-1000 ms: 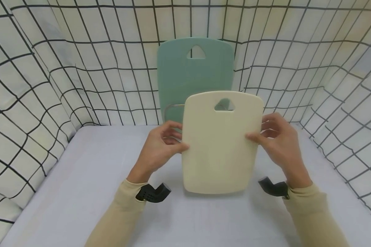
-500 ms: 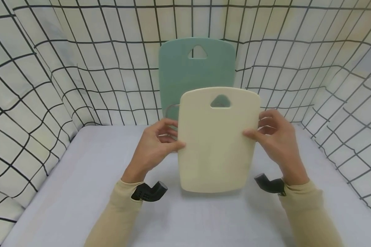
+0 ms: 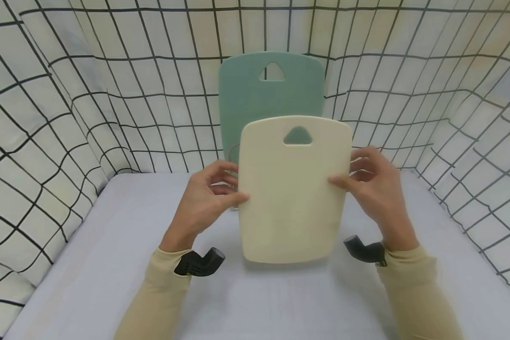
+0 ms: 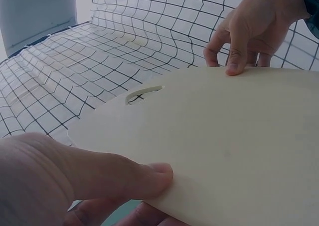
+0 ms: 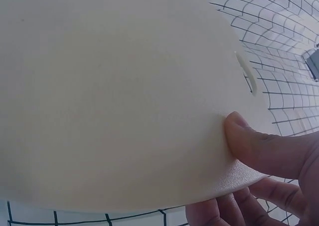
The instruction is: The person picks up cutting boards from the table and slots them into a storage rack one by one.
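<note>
A cream cutting board [image 3: 291,198] with a rounded triangular handle hole stands upright between my hands in the head view. My left hand [image 3: 206,203] pinches its left edge, thumb on the near face and fingers behind. On the opposite edge my right hand [image 3: 374,189] grips it the same way, its thumb [image 5: 249,141] pressed on the face in the right wrist view. Behind it a larger green cutting board [image 3: 246,99] stands in a thin wire rack [image 3: 233,150], which the cream board mostly hides. A shadow lies on the table just below the cream board's bottom edge.
The white tabletop [image 3: 110,264] spreads around the boards. Walls of white cloth with a black grid [image 3: 153,104] enclose it at the back and both sides, the back one close behind the green board. Black wrist cameras [image 3: 199,262] sit on both sleeves.
Both hands have carried the cream board left and slightly upward in the head view, so it overlaps more of the green board and the rack. The grip stays the same.
</note>
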The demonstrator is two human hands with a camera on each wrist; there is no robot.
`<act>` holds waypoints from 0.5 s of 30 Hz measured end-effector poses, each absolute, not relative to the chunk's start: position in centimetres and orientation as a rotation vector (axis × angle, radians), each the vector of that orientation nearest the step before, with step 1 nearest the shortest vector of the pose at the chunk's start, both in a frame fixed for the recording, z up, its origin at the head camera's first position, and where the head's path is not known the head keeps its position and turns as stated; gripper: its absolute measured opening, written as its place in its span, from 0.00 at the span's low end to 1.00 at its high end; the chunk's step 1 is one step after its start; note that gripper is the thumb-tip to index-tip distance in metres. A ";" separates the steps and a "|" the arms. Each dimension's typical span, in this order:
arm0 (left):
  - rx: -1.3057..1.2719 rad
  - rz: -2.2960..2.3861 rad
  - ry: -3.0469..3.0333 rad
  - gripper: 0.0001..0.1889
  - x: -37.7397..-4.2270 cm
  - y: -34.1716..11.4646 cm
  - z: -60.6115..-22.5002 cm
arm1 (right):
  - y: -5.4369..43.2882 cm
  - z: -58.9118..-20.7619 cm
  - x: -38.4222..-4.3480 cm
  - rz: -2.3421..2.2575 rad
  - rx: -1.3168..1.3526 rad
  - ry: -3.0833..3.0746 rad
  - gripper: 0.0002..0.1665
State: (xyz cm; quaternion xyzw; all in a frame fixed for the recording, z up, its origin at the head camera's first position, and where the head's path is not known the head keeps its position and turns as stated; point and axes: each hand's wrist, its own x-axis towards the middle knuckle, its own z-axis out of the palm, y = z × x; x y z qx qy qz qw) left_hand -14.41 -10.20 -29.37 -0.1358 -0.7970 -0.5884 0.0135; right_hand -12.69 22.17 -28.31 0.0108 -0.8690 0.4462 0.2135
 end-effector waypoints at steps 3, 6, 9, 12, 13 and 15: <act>-0.427 -1.823 -2.476 0.24 -14.3 -10.5 -29.2 | 21.9 -28.2 -12.8 1.241 0.047 -2.398 0.27; -0.422 -1.818 -2.470 0.24 -14.2 -10.8 -29.0 | 21.5 -28.1 -12.8 1.252 0.045 -2.389 0.26; -0.417 -1.818 -2.458 0.24 -14.1 -11.1 -28.8 | 21.2 -27.9 -12.8 1.257 0.042 -2.386 0.26; -0.420 -1.821 -2.438 0.24 -14.1 -11.4 -28.7 | 20.8 -27.8 -12.8 1.268 0.040 -2.375 0.26; -0.418 -1.823 -2.434 0.24 -14.1 -11.4 -28.7 | 20.7 -27.8 -12.8 1.271 0.045 -2.369 0.26; -0.412 -1.828 -2.427 0.24 -14.0 -11.6 -28.6 | 20.5 -27.8 -12.9 1.281 0.055 -2.356 0.27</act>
